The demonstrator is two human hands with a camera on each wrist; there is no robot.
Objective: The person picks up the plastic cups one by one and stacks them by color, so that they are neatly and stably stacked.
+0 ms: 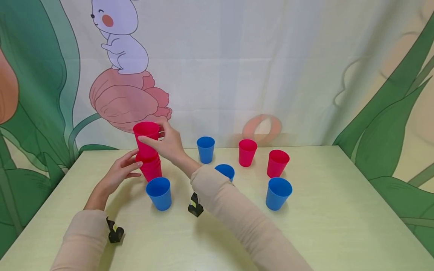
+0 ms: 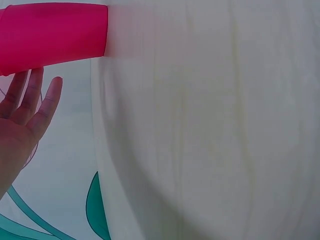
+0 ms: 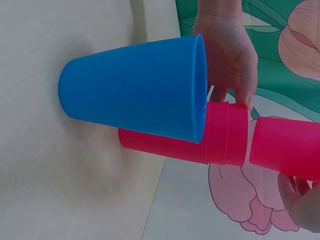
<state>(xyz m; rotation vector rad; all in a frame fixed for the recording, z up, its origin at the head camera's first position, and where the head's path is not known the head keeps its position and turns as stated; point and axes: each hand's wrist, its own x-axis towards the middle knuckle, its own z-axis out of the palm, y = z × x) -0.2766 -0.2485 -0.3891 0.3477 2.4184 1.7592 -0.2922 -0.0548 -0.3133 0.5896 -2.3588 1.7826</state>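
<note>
My right hand (image 1: 169, 142) grips a red cup (image 1: 145, 146), mouth up, just over a stack of nested red cups (image 1: 152, 168). In the right wrist view a thin gap shows between the bottom of the held cup (image 3: 287, 147) and the rim of the stack (image 3: 175, 146). At the stack's left side, my left hand (image 1: 118, 170) touches it near the rim; its fingers (image 2: 46, 107) look nearly straight in the left wrist view. A blue cup (image 1: 160, 195) stands upright right in front of the stack.
Farther right on the table (image 1: 339, 210) stand more upright cups: a blue one (image 1: 205, 150) at the back, a blue one (image 1: 225, 171) partly behind my right sleeve, red ones (image 1: 247, 153) (image 1: 277, 164) and a blue one (image 1: 278, 194). A printed curtain (image 1: 288, 67) hangs behind the table.
</note>
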